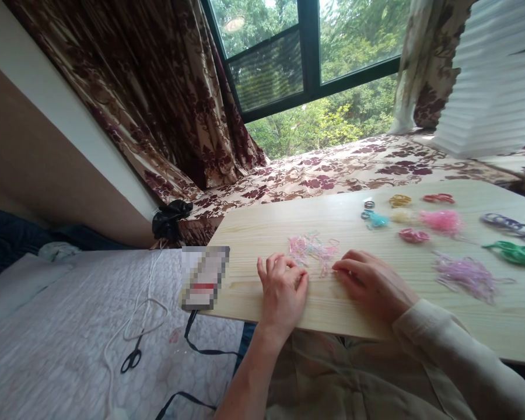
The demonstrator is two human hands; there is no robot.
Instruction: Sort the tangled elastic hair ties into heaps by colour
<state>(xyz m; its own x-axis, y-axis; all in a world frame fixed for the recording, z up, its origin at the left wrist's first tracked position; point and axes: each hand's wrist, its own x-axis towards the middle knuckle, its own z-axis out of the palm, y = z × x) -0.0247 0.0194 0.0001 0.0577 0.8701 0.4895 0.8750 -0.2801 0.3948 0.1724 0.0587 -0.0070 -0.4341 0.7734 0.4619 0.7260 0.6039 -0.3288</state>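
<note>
A loose pile of thin pastel elastic bands (310,246), pink, white and bluish, lies on the light wooden table (254,227). At the pile's near left edge is my left hand (283,287), its thumb and index finger pinched together and its other fingers curled toward the tabletop. My right hand (371,281) rests at the pile's right side, fingers closed together and tips beside the nearest strands. Whatever either pinch holds is too small to make out. To the right lies a heap of lilac elastic bands (466,277).
Farther back are pink bands (441,221), a dark pink bundle (414,235), blue bands (377,219), a mustard bundle (400,200), green ties (514,252) and a purple chain (513,226). A blurred phone-like object (205,279) lies at the left corner. Scissors (132,360) rest on the bed.
</note>
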